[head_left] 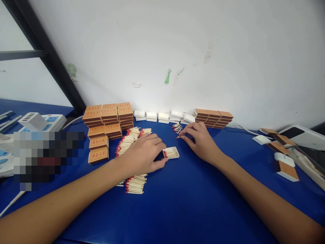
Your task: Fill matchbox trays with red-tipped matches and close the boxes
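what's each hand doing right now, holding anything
Left hand: thumb and fingers pinch the end of the matchbox tray.
Right hand: curled down on the loose matches; grip cannot be told.

Head-worn view, forward and downward

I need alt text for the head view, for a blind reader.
The left hand touches a small white tray of matches on a blue table; the right hand touches loose matches. Orange matchbox stacks stand along the white wall.
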A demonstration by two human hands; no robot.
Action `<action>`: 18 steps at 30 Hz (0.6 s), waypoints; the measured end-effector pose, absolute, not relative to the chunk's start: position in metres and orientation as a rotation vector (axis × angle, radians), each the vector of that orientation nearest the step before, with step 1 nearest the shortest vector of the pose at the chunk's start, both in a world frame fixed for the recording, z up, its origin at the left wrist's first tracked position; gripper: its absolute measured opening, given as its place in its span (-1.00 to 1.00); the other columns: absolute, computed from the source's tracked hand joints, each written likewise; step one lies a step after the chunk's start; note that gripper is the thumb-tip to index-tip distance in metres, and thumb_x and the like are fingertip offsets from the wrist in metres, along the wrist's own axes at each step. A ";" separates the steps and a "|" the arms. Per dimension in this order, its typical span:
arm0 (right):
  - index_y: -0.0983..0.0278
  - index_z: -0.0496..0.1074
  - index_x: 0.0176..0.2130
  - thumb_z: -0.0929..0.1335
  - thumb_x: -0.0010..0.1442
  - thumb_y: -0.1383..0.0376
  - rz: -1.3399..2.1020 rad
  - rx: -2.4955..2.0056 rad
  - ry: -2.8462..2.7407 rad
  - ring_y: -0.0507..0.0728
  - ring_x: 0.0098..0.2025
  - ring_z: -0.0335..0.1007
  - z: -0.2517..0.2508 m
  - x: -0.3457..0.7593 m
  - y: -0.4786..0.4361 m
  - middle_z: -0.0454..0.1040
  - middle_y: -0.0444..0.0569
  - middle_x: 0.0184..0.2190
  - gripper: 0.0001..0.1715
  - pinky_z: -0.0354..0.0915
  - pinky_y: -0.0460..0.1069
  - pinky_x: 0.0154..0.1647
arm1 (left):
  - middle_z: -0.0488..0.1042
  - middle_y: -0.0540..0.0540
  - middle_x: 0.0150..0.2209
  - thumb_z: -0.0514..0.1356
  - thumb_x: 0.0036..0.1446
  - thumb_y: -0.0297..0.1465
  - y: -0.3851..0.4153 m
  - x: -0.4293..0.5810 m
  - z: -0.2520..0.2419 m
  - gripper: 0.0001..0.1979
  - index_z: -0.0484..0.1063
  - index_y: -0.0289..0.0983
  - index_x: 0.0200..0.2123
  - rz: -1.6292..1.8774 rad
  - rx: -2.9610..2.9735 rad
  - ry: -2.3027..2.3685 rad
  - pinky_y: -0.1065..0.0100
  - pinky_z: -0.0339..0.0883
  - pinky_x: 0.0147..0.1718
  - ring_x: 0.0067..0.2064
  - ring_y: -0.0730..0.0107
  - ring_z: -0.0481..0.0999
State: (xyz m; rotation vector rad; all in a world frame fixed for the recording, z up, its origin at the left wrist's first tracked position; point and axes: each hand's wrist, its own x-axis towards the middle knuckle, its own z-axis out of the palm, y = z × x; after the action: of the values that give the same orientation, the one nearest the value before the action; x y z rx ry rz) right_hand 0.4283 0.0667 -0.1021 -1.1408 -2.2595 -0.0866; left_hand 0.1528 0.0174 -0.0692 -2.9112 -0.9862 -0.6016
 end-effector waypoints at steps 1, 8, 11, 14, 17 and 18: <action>0.20 0.55 -0.11 0.35 0.40 0.28 -0.077 -1.144 -2.258 0.30 -0.01 0.29 -0.102 0.428 0.066 0.45 0.09 -0.12 -0.85 0.32 0.24 0.07 | 0.57 -0.16 -0.21 0.22 0.33 -0.23 0.017 0.153 -0.069 -0.71 0.59 -0.33 -0.10 -0.603 -2.912 -0.987 0.10 0.40 0.01 -0.08 0.12 0.52; 0.20 0.48 -0.15 0.34 0.41 0.23 -0.019 -1.158 -2.266 0.29 -0.03 0.28 -0.101 0.428 0.065 0.46 0.08 -0.12 -0.88 0.32 0.24 0.06 | 0.57 -0.15 -0.22 0.23 0.33 -0.23 0.016 0.153 -0.069 -0.73 0.59 -0.33 -0.12 -0.602 -2.913 -0.979 0.10 0.41 -0.01 -0.09 0.13 0.51; 0.20 0.43 -0.17 0.32 0.42 0.25 -0.011 -1.162 -2.287 0.29 -0.02 0.28 -0.102 0.429 0.065 0.45 0.08 -0.11 -0.89 0.31 0.24 0.07 | 0.57 -0.15 -0.22 0.23 0.32 -0.24 0.015 0.152 -0.069 -0.73 0.58 -0.32 -0.12 -0.600 -2.906 -0.987 0.09 0.40 -0.01 -0.09 0.13 0.51; 0.20 0.39 -0.17 0.30 0.43 0.27 -0.008 -1.166 -2.304 0.29 0.02 0.28 -0.101 0.428 0.064 0.45 0.09 -0.10 -0.90 0.29 0.25 0.10 | 0.57 -0.15 -0.22 0.23 0.33 -0.23 0.015 0.153 -0.068 -0.73 0.58 -0.32 -0.12 -0.595 -2.908 -0.989 0.09 0.40 -0.02 -0.10 0.13 0.51; 0.19 0.39 -0.17 0.28 0.45 0.28 -0.010 -1.158 -2.311 0.29 0.04 0.28 -0.100 0.427 0.063 0.45 0.10 -0.07 -0.89 0.27 0.23 0.11 | 0.57 -0.15 -0.22 0.22 0.33 -0.23 0.016 0.153 -0.068 -0.73 0.58 -0.32 -0.13 -0.590 -2.913 -0.989 0.11 0.40 -0.01 -0.10 0.14 0.51; 0.19 0.39 -0.17 0.28 0.45 0.27 -0.012 -1.154 -2.313 0.29 0.04 0.28 -0.100 0.426 0.062 0.45 0.10 -0.07 -0.89 0.27 0.23 0.11 | 0.57 -0.15 -0.22 0.22 0.33 -0.23 0.016 0.153 -0.068 -0.73 0.58 -0.31 -0.13 -0.588 -2.912 -0.989 0.11 0.40 -0.01 -0.09 0.14 0.51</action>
State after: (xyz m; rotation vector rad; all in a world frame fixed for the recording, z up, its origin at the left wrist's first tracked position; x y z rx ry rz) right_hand 0.4260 0.0617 -0.1005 -1.1544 -2.3128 -0.0122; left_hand 0.1533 0.0161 -0.0683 -2.9118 -0.9892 -0.5882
